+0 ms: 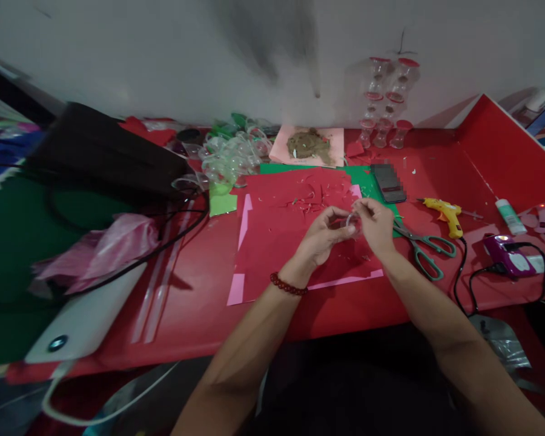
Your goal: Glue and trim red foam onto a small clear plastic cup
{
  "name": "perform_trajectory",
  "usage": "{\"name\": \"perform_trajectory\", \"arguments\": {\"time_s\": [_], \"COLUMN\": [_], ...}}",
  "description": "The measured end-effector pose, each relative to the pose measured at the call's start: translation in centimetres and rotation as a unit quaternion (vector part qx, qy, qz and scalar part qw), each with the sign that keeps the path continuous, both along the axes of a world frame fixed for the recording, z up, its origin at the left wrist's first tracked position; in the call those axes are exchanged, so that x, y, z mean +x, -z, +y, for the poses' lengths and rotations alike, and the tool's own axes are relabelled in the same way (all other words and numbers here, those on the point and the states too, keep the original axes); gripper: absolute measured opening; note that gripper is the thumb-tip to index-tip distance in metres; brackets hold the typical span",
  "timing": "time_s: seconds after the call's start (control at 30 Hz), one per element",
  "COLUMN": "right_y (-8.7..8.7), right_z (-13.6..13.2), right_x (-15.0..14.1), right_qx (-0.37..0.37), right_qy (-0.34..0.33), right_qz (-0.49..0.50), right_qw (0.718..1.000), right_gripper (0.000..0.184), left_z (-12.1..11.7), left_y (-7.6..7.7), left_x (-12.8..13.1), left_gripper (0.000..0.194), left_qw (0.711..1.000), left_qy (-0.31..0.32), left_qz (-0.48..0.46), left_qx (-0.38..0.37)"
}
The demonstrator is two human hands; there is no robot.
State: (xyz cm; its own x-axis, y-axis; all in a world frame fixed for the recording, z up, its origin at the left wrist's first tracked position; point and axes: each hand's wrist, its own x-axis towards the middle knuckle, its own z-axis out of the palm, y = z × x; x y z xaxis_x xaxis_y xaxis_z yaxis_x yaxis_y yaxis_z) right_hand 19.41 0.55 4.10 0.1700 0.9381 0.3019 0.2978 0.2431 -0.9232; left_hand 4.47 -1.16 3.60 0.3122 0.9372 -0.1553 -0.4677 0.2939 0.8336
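Handling of a clear cup (353,231), held above the red paper (272,242) on the counter (200,254). The left hand (322,235) is closed lightly around the cup, thumb opposing the fingers; the right hand (376,225) has thumb and fingertips drawn nearly together at its rim, though whether they grip anything cannot be told. The cup appears to be thin plastic: probably very light, springy rather than rigid, smooth enough to slip and easily dented. The best hold is likely a gentle pinch near the rim.
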Motion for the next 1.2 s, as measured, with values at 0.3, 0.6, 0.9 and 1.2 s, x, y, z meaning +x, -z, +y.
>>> {"name": "perform_trajectory", "arguments": {"time_s": [0.3, 0.6, 0.9, 1.2], "right_y": [0.7, -0.2, 0.1, 0.7], "right_z": [0.7, 0.2, -0.3, 0.6], "right_x": [0.1, 0.0, -0.2, 0.5], "right_qx": [-0.012, 0.025, 0.005, -0.008], "right_qy": [0.043, -0.045, -0.023, 0.055], "right_qz": [0.081, 0.063, 0.028, 0.053], "right_qw": [0.996, 0.997, 0.999, 0.997], "right_gripper": [0.034, 0.024, 0.024, 0.022], "left_z": [0.0, 0.8, 0.3, -0.3], "left_y": [-0.1, -0.5, 0.2, -0.5], "left_x": [-0.2, -1.0, -0.4, 0.1], "left_gripper": [0.050, 0.055, 0.052, 0.051], "left_qw": [0.999, 0.997, 0.998, 0.995], "left_qy": [-0.002, -0.043, -0.029, -0.018], "left_qz": [-0.004, 0.000, 0.016, 0.003], "left_qx": [0.046, 0.059, 0.062, 0.101]}}
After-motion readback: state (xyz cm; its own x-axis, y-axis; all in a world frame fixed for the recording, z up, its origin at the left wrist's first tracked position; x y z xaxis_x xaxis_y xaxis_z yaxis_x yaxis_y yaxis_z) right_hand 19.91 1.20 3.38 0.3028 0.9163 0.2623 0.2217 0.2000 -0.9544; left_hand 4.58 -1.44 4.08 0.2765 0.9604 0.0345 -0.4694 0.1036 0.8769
